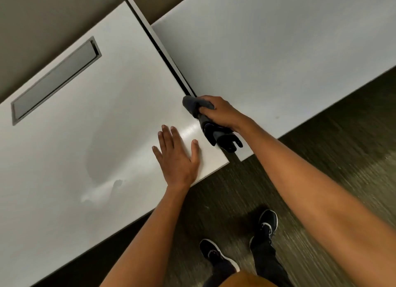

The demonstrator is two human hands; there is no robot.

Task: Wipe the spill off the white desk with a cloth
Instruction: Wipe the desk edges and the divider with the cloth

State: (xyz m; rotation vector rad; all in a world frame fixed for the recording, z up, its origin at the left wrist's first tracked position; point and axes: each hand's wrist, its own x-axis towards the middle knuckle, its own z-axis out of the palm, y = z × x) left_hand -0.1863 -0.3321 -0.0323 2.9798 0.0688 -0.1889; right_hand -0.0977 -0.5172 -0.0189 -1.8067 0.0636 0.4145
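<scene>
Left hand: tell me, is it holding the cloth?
No. The left hand lies flat and empty on the white desk; the right hand grips the dark cloth.

The desk (64,158) is smooth white laminate with a soft sheen, brightest at centre frame; a wet film (100,179) dulls it at lower left. The hatch (55,81) at upper left looks like matt grey metal. The cloth (199,106) is soft, matt, dark grey fabric. The floor (321,168) at lower right is ribbed carpet.
</scene>
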